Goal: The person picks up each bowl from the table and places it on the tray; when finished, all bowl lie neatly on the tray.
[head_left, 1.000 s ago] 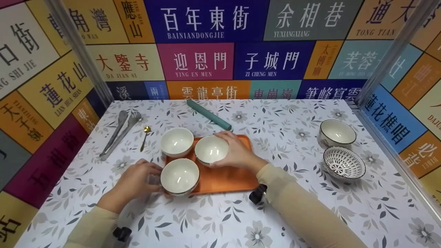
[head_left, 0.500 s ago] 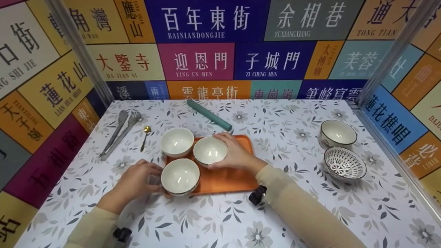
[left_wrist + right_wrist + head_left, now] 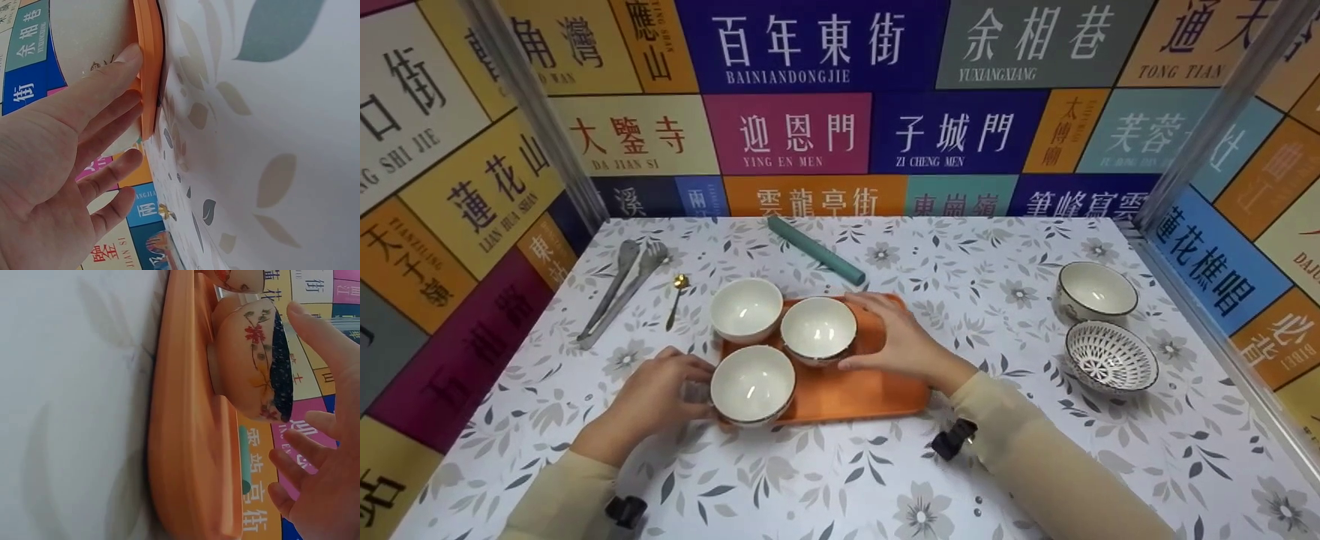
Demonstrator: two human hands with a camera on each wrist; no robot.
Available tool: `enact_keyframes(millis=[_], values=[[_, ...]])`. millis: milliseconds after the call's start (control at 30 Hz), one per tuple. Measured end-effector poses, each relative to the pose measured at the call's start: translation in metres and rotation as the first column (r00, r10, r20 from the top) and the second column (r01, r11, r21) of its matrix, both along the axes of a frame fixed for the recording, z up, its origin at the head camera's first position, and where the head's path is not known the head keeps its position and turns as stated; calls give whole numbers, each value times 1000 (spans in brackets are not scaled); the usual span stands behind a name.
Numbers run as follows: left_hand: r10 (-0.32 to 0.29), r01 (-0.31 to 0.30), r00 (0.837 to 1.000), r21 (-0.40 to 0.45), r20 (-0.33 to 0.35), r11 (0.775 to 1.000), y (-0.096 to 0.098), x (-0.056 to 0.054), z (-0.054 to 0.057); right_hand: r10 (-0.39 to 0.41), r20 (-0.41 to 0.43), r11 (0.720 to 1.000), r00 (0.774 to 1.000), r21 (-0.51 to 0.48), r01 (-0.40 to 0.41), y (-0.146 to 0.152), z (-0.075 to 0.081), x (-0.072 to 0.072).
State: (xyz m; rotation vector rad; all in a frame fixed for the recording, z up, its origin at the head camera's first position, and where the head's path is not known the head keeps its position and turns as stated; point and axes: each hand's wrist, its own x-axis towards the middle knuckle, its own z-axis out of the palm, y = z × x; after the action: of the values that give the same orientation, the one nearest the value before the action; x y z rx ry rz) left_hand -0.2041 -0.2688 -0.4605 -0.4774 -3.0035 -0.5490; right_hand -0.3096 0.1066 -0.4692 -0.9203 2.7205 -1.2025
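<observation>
An orange tray (image 3: pixel 855 396) carries three off-white bowls on its left half: a back-left bowl (image 3: pixel 746 309), a front-left bowl (image 3: pixel 752 384) and a third bowl (image 3: pixel 819 328) to their right. My right hand (image 3: pixel 911 346) is spread just right of the third bowl, holding nothing. In the right wrist view a flower-painted bowl (image 3: pixel 250 360) with a dark band stands upright on the tray, thumb and fingers apart from it. My left hand (image 3: pixel 656 394) is at the tray's left end beside the front-left bowl. The left wrist view has its thumb (image 3: pixel 121 64) at the tray rim, fingers loosely extended.
At the right lie a dark-rimmed bowl (image 3: pixel 1096 291) and a black-patterned bowl (image 3: pixel 1111 358). A green stick (image 3: pixel 816 250) lies behind the tray. Grey tongs (image 3: pixel 622 292) and a small gold spoon (image 3: pixel 676 301) lie at the left. Sign-covered walls enclose the table.
My right hand has let go of the third bowl and moved right, away from it. Before that, the bowl shifted slightly left in its grip. The left hand stays in place.
</observation>
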Motion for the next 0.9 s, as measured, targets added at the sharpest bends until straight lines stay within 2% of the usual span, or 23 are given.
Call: enact_keyframes(millis=[267,433,533,767,900], values=[[22,-22,1000,13,20,1000,0,-1,0,-14,-57,999,998,-49,11,42,3,8],[34,-35,998,17,46,999,-1,-1,0,-57,-34,997,998,-47,56,79,6,16],[24,-25,999,12,32,1000,-1,0,-1,-80,-28,996,996,-36,79,100,8,20],[-2,2,1000,3,-1,1000,0,0,-1,-128,-103,992,986,-28,126,142,15,27],[-5,5,1000,-8,-11,1000,1,0,-1,-162,-119,987,980,-23,160,160,20,31]])
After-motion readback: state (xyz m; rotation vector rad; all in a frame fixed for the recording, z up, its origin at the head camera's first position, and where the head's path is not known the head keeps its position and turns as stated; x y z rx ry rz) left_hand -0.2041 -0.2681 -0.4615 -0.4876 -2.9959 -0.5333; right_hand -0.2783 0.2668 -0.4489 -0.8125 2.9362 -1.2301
